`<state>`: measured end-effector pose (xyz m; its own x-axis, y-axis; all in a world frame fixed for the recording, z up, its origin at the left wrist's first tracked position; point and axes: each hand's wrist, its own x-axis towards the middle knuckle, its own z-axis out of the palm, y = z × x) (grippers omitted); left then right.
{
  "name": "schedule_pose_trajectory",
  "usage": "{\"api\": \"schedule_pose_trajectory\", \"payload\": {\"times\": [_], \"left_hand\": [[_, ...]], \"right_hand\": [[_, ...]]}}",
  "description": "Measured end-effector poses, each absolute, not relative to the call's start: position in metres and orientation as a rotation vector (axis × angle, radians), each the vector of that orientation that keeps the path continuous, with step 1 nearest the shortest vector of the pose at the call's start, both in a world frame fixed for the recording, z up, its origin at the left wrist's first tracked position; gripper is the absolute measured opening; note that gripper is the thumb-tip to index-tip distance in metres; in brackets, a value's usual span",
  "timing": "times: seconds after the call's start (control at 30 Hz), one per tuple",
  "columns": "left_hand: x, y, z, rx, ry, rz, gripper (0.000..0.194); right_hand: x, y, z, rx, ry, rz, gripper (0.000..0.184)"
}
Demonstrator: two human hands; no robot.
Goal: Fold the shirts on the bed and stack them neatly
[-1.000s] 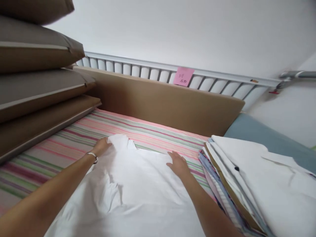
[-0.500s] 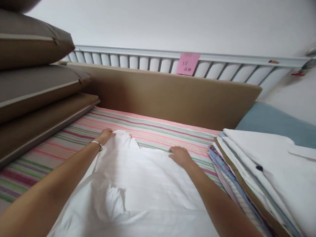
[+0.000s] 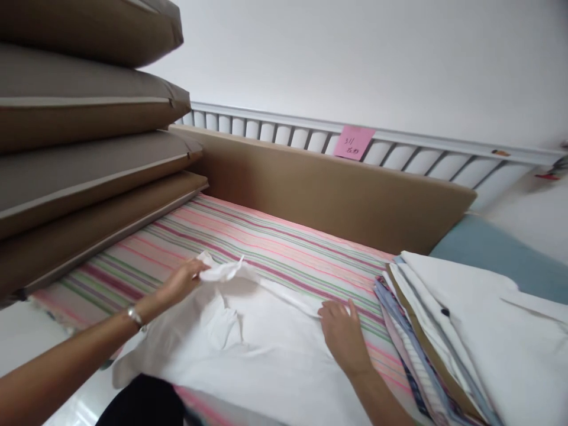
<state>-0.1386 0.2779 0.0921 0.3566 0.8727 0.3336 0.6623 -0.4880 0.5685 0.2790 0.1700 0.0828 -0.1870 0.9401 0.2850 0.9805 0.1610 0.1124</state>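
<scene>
Clock positions refer to the centre of the view. At 9 to 10 o'clock, a stack of brown pads (image 3: 93, 121), four visible, rests on the striped sheet (image 3: 284, 242). At 7 to 8 o'clock, black fabric (image 3: 142, 405) enters from the lower edge.

The left hand (image 3: 184, 281) is located at 8 o'clock, a bracelet (image 3: 134, 317) on its wrist. Its fingers are nearly closed, pinching the far left edge of the white garment (image 3: 266, 367). The garment lies at 6 to 7 o'clock, spread over the sheet between both hands; its far edge is raised and creased near the left hand.

At 12 o'clock, a brown panel (image 3: 310, 195) stands upright in front of a white slatted rail (image 3: 290, 124).

The right hand (image 3: 344, 334) is located at 5 o'clock. Its fingers are curled, gripping the garment's far right edge.

At 1 to 2 o'clock, a pink note (image 3: 354, 142) bearing handwriting is on the rail. At 4 o'clock, a pile of folded clothes (image 3: 483, 337), white item uppermost, lies just beside the right hand. Behind the pile, at 3 o'clock, is a blue-grey surface (image 3: 510, 251).
</scene>
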Motion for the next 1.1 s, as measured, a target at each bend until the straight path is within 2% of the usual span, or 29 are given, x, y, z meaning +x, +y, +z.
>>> {"api": "schedule_pose_trajectory", "payload": {"times": [0.13,0.27,0.33,0.4,0.53,0.6,0.7,0.93,1.1], "left_hand": [[-0.150,0.239,0.065,2.465,1.414,0.706,0.029],[-0.143,0.224,0.082,2.564,1.447,0.774,0.036],[-0.138,0.216,0.091,2.583,1.465,0.700,0.038],[-0.134,0.204,0.095,2.550,1.493,0.484,0.042],[-0.133,0.187,0.102,2.374,1.514,0.142,0.054],[-0.129,0.188,0.107,2.363,1.517,0.216,0.050],[-0.117,0.206,0.099,2.425,1.618,0.382,0.051],[-0.109,0.249,0.024,2.527,1.839,0.328,0.055],[-0.115,0.252,0.025,2.520,1.824,0.305,0.053]], "right_hand": [[0.281,0.158,0.070,-1.964,-2.286,-0.349,0.029],[0.283,0.159,0.085,-2.017,-2.187,-0.409,0.028],[0.284,0.158,0.087,-2.045,-2.175,-0.411,0.031],[0.284,0.156,0.085,-2.156,-2.161,-0.302,0.036],[0.278,0.162,0.080,-2.463,-1.976,0.156,0.044],[0.271,0.168,0.078,-2.397,-1.972,0.195,0.044],[0.262,0.173,0.065,-2.270,-2.016,0.021,0.048],[0.277,0.169,0.005,-2.409,-1.953,-0.080,0.058],[0.283,0.171,0.015,-2.316,-1.892,0.088,0.053]]}}
